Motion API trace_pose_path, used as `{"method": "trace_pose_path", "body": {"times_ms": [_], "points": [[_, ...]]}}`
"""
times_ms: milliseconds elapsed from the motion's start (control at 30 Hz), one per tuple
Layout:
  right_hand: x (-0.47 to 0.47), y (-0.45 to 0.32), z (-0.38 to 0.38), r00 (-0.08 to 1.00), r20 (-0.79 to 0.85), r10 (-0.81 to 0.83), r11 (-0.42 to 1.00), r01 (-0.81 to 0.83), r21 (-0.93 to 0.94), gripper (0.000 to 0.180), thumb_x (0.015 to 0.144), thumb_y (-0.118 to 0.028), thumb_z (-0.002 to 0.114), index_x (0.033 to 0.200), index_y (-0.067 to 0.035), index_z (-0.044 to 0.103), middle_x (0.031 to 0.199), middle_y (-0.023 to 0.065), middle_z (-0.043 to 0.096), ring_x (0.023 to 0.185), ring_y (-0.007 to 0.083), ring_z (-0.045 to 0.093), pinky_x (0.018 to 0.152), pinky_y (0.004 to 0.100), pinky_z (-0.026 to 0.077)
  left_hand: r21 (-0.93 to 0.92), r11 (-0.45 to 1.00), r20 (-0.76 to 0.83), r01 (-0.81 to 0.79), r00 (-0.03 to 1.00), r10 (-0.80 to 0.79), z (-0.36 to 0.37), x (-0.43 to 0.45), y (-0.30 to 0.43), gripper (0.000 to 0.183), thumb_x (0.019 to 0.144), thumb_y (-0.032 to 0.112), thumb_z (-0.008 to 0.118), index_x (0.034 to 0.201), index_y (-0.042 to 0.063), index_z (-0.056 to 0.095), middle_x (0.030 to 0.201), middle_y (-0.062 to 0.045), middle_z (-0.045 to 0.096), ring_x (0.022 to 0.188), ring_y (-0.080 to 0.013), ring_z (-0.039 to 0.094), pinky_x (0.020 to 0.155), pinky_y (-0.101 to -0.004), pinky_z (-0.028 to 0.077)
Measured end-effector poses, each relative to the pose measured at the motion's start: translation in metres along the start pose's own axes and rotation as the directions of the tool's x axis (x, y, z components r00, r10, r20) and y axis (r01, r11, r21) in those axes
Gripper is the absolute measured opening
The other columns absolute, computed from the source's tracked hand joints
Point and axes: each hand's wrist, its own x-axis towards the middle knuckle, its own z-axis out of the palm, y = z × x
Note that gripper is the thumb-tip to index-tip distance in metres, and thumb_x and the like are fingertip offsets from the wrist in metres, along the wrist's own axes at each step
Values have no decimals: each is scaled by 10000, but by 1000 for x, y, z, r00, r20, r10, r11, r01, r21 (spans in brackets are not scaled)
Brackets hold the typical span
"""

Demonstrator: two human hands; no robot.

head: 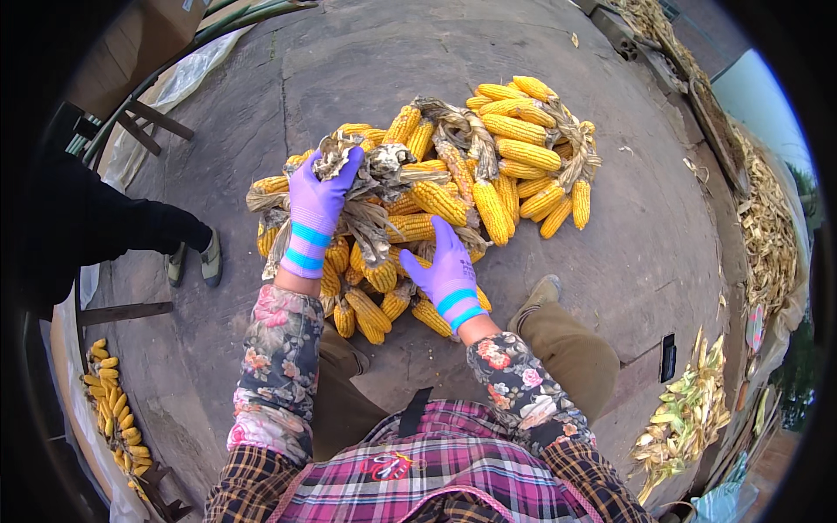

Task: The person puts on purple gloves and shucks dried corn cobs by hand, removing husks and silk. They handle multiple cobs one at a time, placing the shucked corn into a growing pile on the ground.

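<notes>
Yellow corn cobs (520, 153), tied together by their dried, braided husks (467, 124), lie heaped on the stone floor in front of me. My left hand (320, 189), in a purple glove, is closed around a crumpled bunch of dry husks (337, 157) at the heap's left side. Several cobs (366, 310) lie below and between my hands. My right hand (448, 268), gloved alike, has its thumb and fingers spread over the cobs on the near right side. Whether its fingertips touch a cob is hard to tell.
A person in dark clothes (131, 222) stands at the left near a wooden stool leg (157, 118). More cobs (118, 412) lie at lower left. Loose husks (686, 412) and a dark phone-like object (667, 357) lie at right. A long husk pile (768, 229) runs along the right edge.
</notes>
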Motion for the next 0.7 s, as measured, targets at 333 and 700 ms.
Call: {"method": "trace_pose_path", "body": {"times_ms": [333,700], "points": [[-14,-51,48,983,181,-20,986,-11,169,895,876,-411,754,1519,71,360,1465,295,514,1338,433,519,1153,458,403,6,998,28,-59,998,58,-20,0,-41,324,932,269,800,1071,-19,745,968,-54,779,870,-85,684,807,-270,527],[-11,-66,52,977,186,104,974,-138,179,834,923,-418,691,1517,76,377,1472,316,506,1320,453,533,1127,466,435,-5,998,57,-70,996,70,-20,-2,-35,334,929,295,797,1063,-6,745,947,-59,773,864,-90,680,803,-286,526]]}}
